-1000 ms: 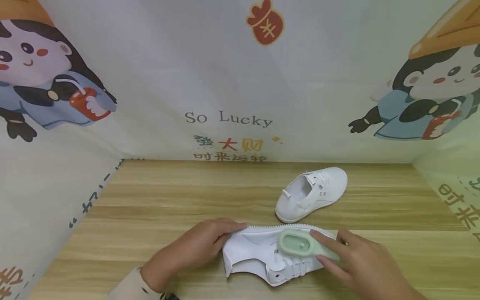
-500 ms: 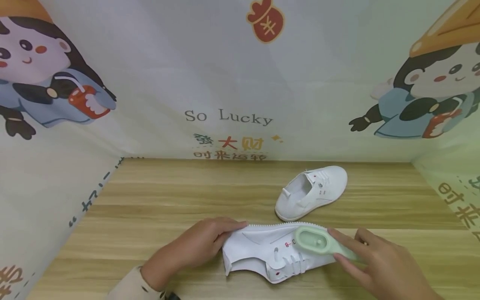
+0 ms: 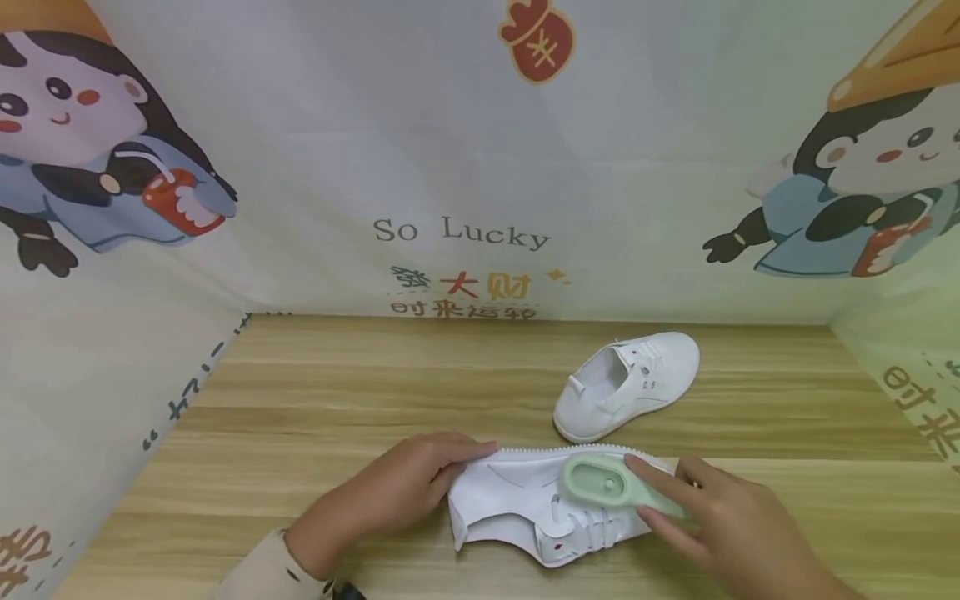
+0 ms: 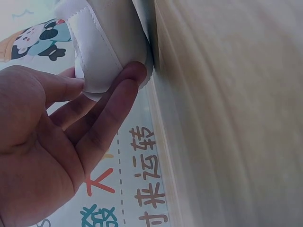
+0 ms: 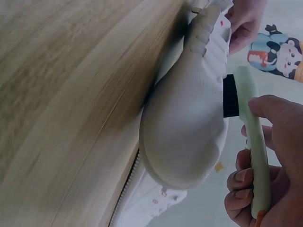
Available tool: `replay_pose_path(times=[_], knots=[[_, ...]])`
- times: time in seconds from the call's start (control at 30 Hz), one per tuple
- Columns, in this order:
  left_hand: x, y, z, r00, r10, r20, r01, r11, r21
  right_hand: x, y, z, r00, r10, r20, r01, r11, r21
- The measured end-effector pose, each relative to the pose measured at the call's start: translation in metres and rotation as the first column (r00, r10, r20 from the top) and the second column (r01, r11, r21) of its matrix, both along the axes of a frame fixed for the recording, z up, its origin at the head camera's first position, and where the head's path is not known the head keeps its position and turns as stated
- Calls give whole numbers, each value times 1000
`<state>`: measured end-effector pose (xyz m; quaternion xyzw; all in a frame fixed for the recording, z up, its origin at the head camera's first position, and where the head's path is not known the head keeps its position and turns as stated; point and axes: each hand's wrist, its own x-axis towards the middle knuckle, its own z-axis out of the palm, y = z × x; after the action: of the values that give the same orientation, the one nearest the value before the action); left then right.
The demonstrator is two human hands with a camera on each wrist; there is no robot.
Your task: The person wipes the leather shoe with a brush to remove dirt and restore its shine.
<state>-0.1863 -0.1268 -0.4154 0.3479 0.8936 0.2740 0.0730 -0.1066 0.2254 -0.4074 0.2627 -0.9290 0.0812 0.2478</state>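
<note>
A white lace-up shoe (image 3: 495, 496) lies tilted on its side, its opening facing the person and its toe pointing right. My left hand (image 3: 412, 483) grips its heel end, and in the left wrist view the thumb and fingers pinch the heel (image 4: 97, 49). With my right hand (image 3: 735, 517) I hold a pale green brush (image 3: 596, 481) by its handle. The right wrist view shows the brush's black bristles (image 5: 230, 96) against the shoe's upper, beside the laces. Fingers and brush hide part of the toe in the head view.
The second white shoe (image 3: 675, 362) stands upright just behind the first on the wood-grain table (image 3: 337, 375). Printed cloth walls (image 3: 322, 167) enclose the table at the back and both sides.
My right hand slid the brush right toward the toe by half a second ago, then back left toward the laces now. The left hand keeps its grip on the heel.
</note>
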Motion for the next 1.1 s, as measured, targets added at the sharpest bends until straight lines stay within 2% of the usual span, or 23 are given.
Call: replay_pose_path(times=[0.3,0.57,0.83,1.1], knots=[[-2,1,1,1000,1,10,-1,1000,-15,-11,-25,-5,994,96,-57,-96,995,-6],[-2,1,-1,1000,-13,5,13,1000,-11,-22,-48,-10,975,192,-112,-194,981,-7],[-1,0,0,1000,-22,-3,22,1000,2,-21,-56,-10,982,174,-76,-173,985,17],[0,-1,2,1000,-17,5,17,1000,10,-17,-50,-9,989,129,-66,-128,992,20]])
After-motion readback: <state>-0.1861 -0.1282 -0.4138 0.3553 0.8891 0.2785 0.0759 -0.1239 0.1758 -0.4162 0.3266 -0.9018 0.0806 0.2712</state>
